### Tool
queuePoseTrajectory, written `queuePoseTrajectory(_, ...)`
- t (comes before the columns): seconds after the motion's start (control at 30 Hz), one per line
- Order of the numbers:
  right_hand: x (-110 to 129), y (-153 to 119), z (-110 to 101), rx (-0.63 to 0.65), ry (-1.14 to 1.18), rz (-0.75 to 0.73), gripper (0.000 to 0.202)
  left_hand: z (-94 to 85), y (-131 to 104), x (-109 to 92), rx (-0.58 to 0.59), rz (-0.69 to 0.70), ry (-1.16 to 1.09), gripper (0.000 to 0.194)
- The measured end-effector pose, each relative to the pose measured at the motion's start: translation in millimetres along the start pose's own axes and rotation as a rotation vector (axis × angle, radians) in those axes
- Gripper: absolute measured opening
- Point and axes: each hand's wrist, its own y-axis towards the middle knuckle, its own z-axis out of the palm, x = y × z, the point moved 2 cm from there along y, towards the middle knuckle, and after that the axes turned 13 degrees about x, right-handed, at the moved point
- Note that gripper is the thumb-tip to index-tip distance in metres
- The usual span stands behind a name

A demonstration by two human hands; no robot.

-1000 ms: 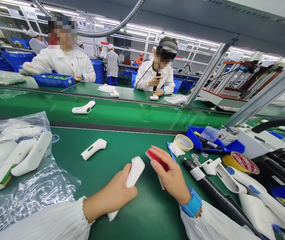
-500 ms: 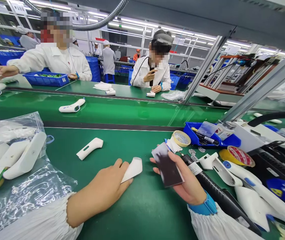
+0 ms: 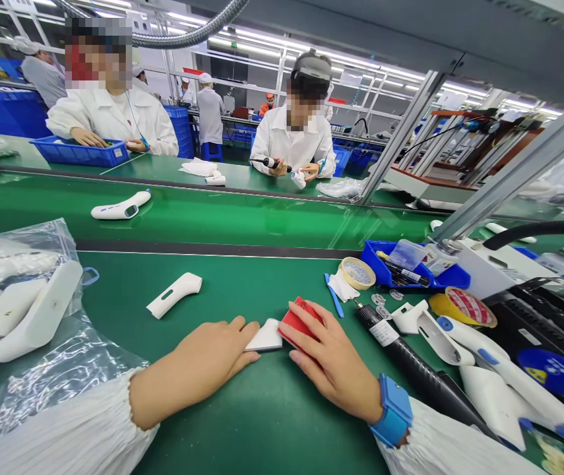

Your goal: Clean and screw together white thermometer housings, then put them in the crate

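Note:
My left hand (image 3: 212, 349) is closed on a white plastic shell piece (image 3: 266, 335), pressing it on the green bench with its end pointing right. In my right hand (image 3: 328, 366) is a flat rectangular block (image 3: 302, 323) with its red face up; the fingers lie over it. The block touches or overlaps the right end of the shell piece; its underside is hidden. A blue wristband (image 3: 394, 409) is around my right wrist. Another white shell piece (image 3: 175, 295), with a slot cut in it, lies alone beyond my left hand.
At left is a clear plastic bag (image 3: 88, 369) with white shells. Right of my hands lie a black-handled electric screwdriver (image 3: 400, 356), a tape roll (image 3: 358, 272), a blue tray (image 3: 375, 254) and white thermometer parts (image 3: 494, 396). A thermometer (image 3: 121, 206) rests on the belt; co-workers sit opposite.
My right hand has turned over and moved left, bringing the block from dark face showing to red face up against the shell piece. The belt thermometer has shifted left.

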Motion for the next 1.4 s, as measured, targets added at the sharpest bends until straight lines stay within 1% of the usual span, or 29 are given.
queuePoseTrajectory(0.1,5.5,4.9,2.4,-0.01,-0.054,-0.055,0.037,4.8,5.1,-0.8,0.001,-0.02,0.11,0.034)
queuePoseTrajectory(0.27,11.6,19.3,4.9,-0.024,-0.055,-0.102,0.036,8.3,7.9,-2.4,-0.02,-0.053,0.218,0.028)
queuePoseTrajectory(0.4,7.1,16.6,4.9,-0.017,-0.062,-0.138,0.037,8.5,8.0,-3.5,-0.017,-0.046,0.261,0.029)
queuePoseTrajectory(0.5,5.3,16.0,5.0,-0.031,-0.063,-0.138,0.036,8.4,9.2,-3.9,-0.014,-0.048,0.308,0.028)
queuePoseTrajectory(0.6,7.0,18.2,5.0,-0.035,-0.05,-0.131,0.036,8.0,9.7,-3.8,-0.025,-0.054,0.3,0.029)
queuePoseTrajectory(0.73,7.3,17.5,4.7,-0.018,-0.017,-0.155,0.037,7.1,8.5,-4.4,-0.016,-0.036,0.296,0.026)
queuePoseTrajectory(0.9,4.6,17.9,5.6,-0.072,-0.036,-0.105,0.035,5.7,8.1,-4.6,-0.007,-0.077,0.292,0.026)
queuePoseTrajectory(1.03,6.1,15.5,7.5,-0.049,-0.054,-0.146,0.037,6.9,8.7,-4.9,-0.017,-0.058,0.283,0.027)
queuePoseTrajectory(1.2,4.7,15.9,9.0,-0.075,-0.075,-0.078,0.037,7.1,8.0,-4.5,-0.006,-0.074,0.289,0.027)
queuePoseTrajectory(1.33,5.3,15.2,9.5,-0.053,-0.076,-0.128,0.038,7.5,7.7,-4.9,-0.032,-0.045,0.286,0.024)
queuePoseTrajectory(1.4,4.6,15.7,8.8,-0.072,-0.073,-0.112,0.037,8.0,8.1,-4.8,-0.041,-0.058,0.302,0.025)
